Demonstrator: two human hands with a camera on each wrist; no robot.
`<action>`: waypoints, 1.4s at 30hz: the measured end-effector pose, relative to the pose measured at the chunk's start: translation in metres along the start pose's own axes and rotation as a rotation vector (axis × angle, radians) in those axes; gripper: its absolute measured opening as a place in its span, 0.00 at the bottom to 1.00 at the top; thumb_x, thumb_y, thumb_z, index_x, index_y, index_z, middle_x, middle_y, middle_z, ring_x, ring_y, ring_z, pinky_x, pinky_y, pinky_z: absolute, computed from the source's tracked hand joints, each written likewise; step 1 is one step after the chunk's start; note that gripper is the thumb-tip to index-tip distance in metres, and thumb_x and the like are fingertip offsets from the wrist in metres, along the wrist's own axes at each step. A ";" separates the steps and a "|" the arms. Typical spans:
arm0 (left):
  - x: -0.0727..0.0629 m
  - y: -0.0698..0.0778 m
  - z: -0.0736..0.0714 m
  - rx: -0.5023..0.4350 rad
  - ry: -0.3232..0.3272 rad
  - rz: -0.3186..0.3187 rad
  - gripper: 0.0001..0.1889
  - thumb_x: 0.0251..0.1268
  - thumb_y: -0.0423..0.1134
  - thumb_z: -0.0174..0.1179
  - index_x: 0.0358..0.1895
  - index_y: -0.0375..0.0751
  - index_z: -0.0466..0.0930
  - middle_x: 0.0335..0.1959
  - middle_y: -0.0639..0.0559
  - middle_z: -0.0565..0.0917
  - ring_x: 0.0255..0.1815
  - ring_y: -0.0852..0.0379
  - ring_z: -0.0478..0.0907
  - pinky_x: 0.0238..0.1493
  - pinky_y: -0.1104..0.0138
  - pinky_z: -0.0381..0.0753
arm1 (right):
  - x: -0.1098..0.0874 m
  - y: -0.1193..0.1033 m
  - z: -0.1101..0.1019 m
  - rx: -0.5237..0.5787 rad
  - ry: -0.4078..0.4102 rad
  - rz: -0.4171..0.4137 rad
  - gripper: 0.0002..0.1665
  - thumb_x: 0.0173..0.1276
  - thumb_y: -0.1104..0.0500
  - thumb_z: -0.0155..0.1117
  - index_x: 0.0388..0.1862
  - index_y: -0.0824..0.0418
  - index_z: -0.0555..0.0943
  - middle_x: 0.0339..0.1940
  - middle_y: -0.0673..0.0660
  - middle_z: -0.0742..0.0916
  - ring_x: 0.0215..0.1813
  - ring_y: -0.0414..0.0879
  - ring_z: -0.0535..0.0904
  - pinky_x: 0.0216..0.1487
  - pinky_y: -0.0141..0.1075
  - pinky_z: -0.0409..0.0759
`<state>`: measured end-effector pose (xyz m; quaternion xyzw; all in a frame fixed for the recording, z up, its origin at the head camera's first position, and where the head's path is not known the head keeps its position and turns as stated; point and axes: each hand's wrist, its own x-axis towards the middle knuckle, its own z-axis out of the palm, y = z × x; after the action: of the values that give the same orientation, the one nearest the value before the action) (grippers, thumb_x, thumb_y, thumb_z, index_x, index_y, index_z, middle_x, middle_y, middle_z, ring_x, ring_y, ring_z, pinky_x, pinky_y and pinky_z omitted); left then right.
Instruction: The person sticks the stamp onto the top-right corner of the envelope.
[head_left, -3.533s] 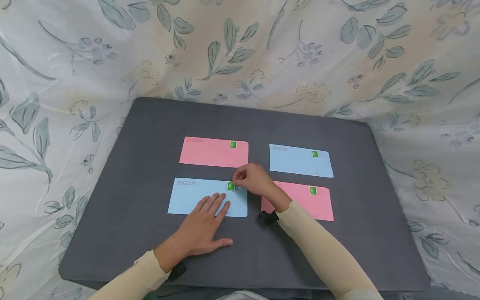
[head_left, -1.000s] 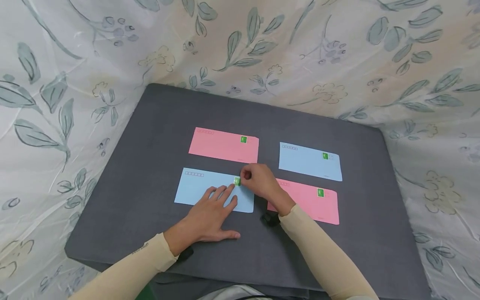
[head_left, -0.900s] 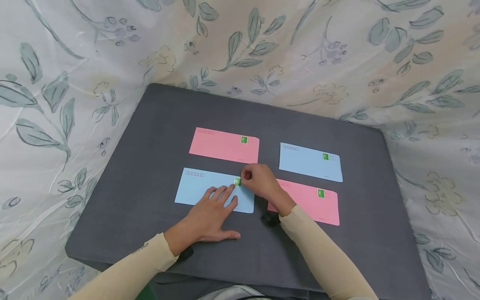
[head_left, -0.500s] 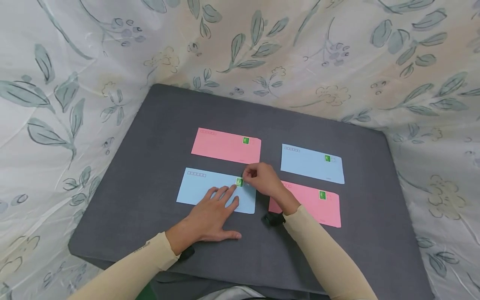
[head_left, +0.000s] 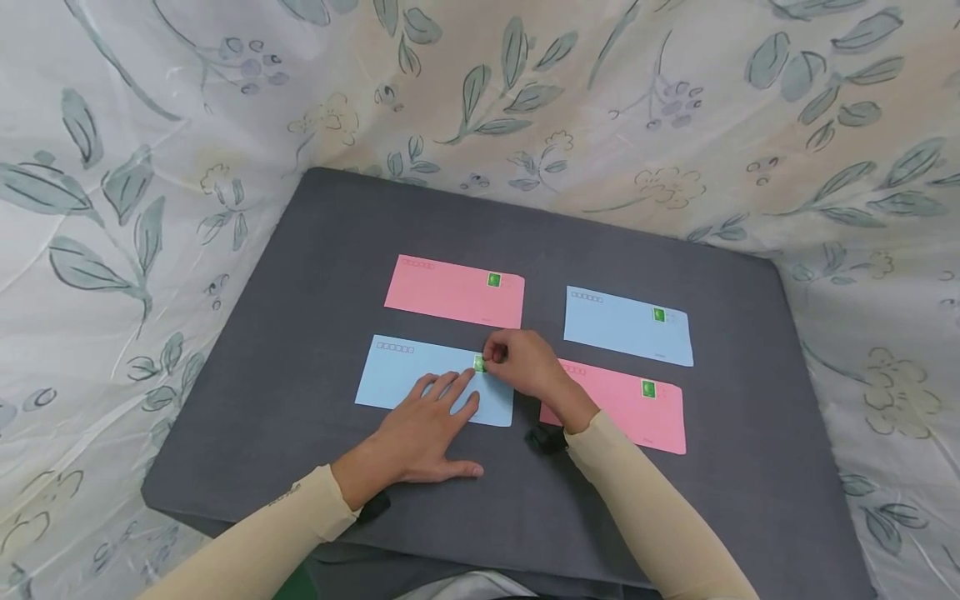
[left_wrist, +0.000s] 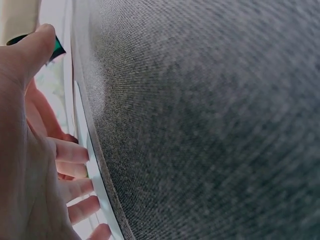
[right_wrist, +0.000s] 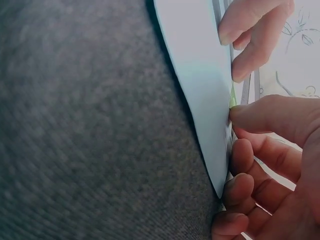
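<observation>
In the head view, my left hand (head_left: pixel 420 433) lies palm down, fingers spread, on the near-left blue envelope (head_left: pixel 378 383). One fingertip reaches the lower edge of a green stamp (head_left: pixel 477 363) at the envelope's upper right. My right hand (head_left: pixel 528 362) comes from the right, with thumb and index finger pinched together at the stamp's right edge and covering part of it. From the right wrist, the thumb (right_wrist: pixel 270 117) touches the envelope's face beside a sliver of green, with the other fingers curled. The left wrist view shows the left fingertips (left_wrist: pixel 82 210) against the envelope.
A pink envelope (head_left: pixel 442 292) lies behind, a blue one (head_left: pixel 615 325) at the back right, and another pink one (head_left: pixel 622 412) partly under the right forearm. Each bears a green stamp. The dark grey table (head_left: pixel 337 217) is enclosed by a floral curtain (head_left: pixel 487 100).
The left hand has moved up and right, its fingertip reaching the stamp. The right hand has stayed at the stamp's right edge, now covering more of it. The head view has shifted slightly.
</observation>
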<state>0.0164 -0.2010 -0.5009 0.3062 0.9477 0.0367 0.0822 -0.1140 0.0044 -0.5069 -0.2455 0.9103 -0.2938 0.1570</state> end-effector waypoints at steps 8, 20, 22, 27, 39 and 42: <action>0.002 0.000 0.001 0.002 0.023 0.006 0.54 0.65 0.86 0.50 0.79 0.47 0.72 0.85 0.40 0.61 0.80 0.42 0.62 0.76 0.42 0.64 | -0.002 0.000 -0.001 0.005 -0.005 0.016 0.05 0.70 0.62 0.75 0.34 0.54 0.87 0.29 0.48 0.84 0.34 0.46 0.78 0.36 0.41 0.78; 0.004 -0.001 0.000 0.000 0.024 0.012 0.52 0.66 0.85 0.50 0.78 0.47 0.74 0.84 0.40 0.63 0.79 0.41 0.63 0.75 0.42 0.65 | -0.002 -0.002 -0.002 -0.032 -0.020 0.003 0.04 0.70 0.62 0.75 0.36 0.55 0.87 0.30 0.49 0.84 0.34 0.47 0.78 0.37 0.40 0.79; 0.004 -0.001 -0.001 0.005 0.023 0.013 0.52 0.66 0.85 0.49 0.78 0.47 0.73 0.84 0.40 0.63 0.79 0.41 0.63 0.75 0.42 0.65 | -0.001 -0.003 -0.002 -0.038 -0.022 -0.002 0.04 0.70 0.62 0.75 0.36 0.56 0.87 0.30 0.49 0.84 0.34 0.47 0.78 0.37 0.40 0.79; 0.004 0.000 -0.003 -0.002 0.023 0.012 0.51 0.67 0.84 0.51 0.77 0.47 0.74 0.84 0.40 0.63 0.79 0.41 0.64 0.75 0.42 0.66 | 0.001 -0.004 -0.003 -0.049 -0.036 0.003 0.04 0.70 0.62 0.76 0.36 0.56 0.87 0.30 0.49 0.83 0.33 0.46 0.78 0.35 0.40 0.78; 0.021 -0.005 -0.010 0.007 0.097 0.038 0.52 0.69 0.82 0.51 0.77 0.39 0.74 0.76 0.42 0.73 0.72 0.43 0.71 0.64 0.45 0.75 | 0.002 -0.002 -0.004 -0.048 -0.048 0.007 0.04 0.69 0.62 0.76 0.34 0.56 0.87 0.27 0.49 0.83 0.31 0.46 0.78 0.34 0.38 0.76; 0.023 -0.005 -0.012 -0.007 0.083 0.034 0.53 0.68 0.82 0.52 0.78 0.38 0.73 0.75 0.43 0.74 0.72 0.44 0.71 0.63 0.46 0.76 | 0.002 -0.001 -0.005 -0.024 -0.060 -0.005 0.05 0.70 0.62 0.75 0.34 0.56 0.87 0.26 0.49 0.83 0.30 0.46 0.78 0.33 0.38 0.76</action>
<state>-0.0071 -0.1921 -0.4929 0.3202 0.9448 0.0538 0.0434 -0.1176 0.0049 -0.5032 -0.2581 0.9081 -0.2760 0.1804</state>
